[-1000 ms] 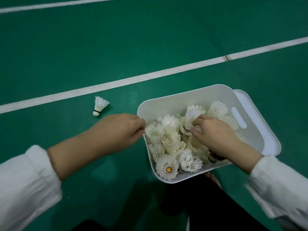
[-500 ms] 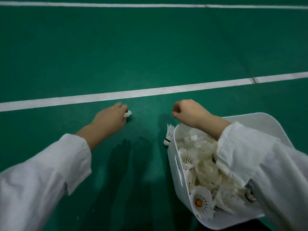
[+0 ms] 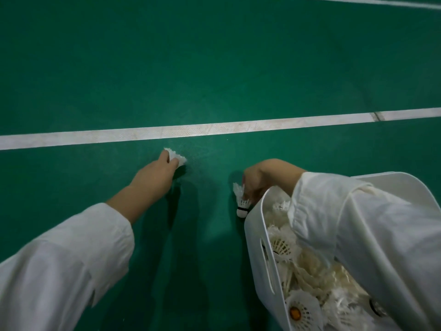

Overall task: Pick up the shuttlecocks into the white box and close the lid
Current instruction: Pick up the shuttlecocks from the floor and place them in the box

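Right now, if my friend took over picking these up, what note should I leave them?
Left hand grips the far shuttlecock by the white line.
Right hand pinches the near shuttlecock just outside the white box.
Done: the box holds a heap of shuttlecocks.
Left: drop both shuttlecocks in, then close the lid, which is not in view.

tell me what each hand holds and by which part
The left hand holds one shuttlecock, cork end hidden in the grip, feathers sticking out. The right hand pinches a second shuttlecock by its feather skirt, cork hanging down.
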